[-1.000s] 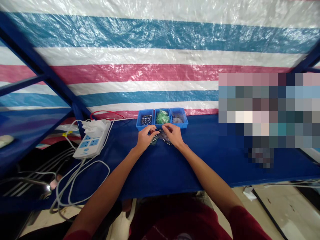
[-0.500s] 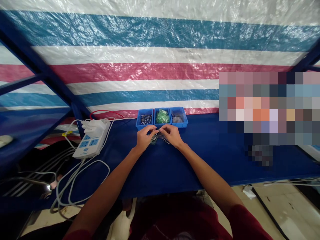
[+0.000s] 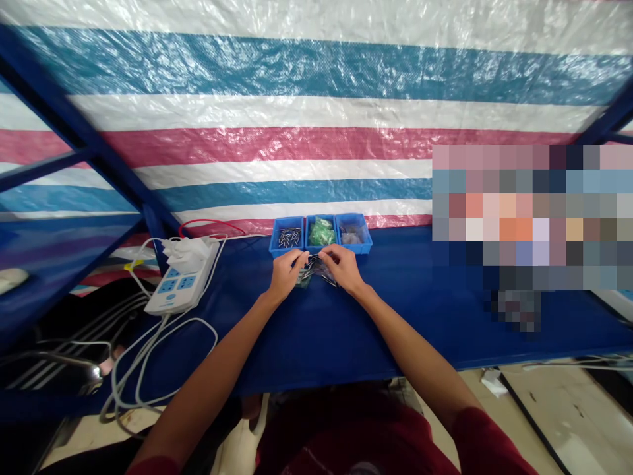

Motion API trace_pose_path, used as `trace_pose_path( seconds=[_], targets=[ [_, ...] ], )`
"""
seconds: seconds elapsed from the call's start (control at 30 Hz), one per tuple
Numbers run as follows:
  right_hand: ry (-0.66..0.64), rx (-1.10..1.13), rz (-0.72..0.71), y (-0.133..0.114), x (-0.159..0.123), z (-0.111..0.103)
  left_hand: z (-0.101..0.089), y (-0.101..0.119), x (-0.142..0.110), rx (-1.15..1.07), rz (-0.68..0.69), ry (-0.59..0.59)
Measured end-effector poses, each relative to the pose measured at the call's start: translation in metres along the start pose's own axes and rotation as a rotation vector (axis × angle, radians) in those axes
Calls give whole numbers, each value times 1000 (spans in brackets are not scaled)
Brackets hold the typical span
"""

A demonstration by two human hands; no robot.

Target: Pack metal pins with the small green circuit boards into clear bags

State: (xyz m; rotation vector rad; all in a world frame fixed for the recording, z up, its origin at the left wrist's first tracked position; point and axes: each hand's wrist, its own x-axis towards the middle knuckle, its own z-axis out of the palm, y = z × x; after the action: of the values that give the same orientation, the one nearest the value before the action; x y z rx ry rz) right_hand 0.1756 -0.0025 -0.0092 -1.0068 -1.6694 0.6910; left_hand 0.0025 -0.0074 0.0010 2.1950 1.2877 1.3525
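Both of my hands meet on the blue table, just in front of three small blue bins. My left hand and my right hand are pinched together on a small clear plastic bag holding dark parts and a bit of green. The left bin holds dark metal pins. Green pieces fill the middle bin. In the right bin lie pale clear pieces.
A white power strip with plugs and looping white cables lies at the table's left. A striped tarp hangs behind the bins. A blurred-out area covers the right side. Blue frame bars rise at the left.
My hands stay together on the small bag; the fingers have shifted only slightly. Nothing else has moved.
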Motion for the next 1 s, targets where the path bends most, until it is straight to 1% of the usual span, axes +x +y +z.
trace_pose_path(
  seconds=[0.17,0.27,0.3,0.33,0.37,0.47,0.5,0.53,0.57,0.6,0.63,0.67,0.73,0.8,0.83,0.9,0.93,1.0],
  targets=[
    [-34,-15,13,2,0,2,3,-3,0,-61,-25,57],
    [-33,-58,25,3,0,3,4,-3,-1,-52,8,94],
    [-24,-65,32,3,0,3,4,-3,0,-43,31,125],
    [-12,-66,41,2,0,3,2,-3,1,-27,57,180],
    [-2,-64,51,2,0,2,-1,-3,3,-1,82,267],
    [12,-59,60,2,1,1,-12,-11,15,170,121,614],
    [12,-63,55,2,1,1,-16,-14,19,262,112,672],
    [11,-69,51,2,1,0,-19,-19,23,365,103,658],
    [10,-76,49,2,1,0,-21,-23,27,469,110,542],
    [10,-86,50,2,2,0,-21,-27,29,557,122,398],
    [10,-97,55,2,2,0,-19,-30,30,620,125,272],
    [9,-111,62,3,2,-1,-17,-31,29,651,134,170],
    [0,-151,85,3,3,-2,-13,-32,26,639,164,21],
    [-31,-211,121,2,5,-5,-10,-29,20,575,209,-122],
    [-67,-248,145,1,5,-7,-11,-27,18,540,228,-201],
    [-195,-340,199,-2,6,-12,-13,-24,13,482,245,-353],
    [-283,-396,225,-5,6,-15,-15,-22,12,459,241,-406],
    [-453,-526,255,-9,6,-19,-18,-21,10,427,217,-457]
  ],
)
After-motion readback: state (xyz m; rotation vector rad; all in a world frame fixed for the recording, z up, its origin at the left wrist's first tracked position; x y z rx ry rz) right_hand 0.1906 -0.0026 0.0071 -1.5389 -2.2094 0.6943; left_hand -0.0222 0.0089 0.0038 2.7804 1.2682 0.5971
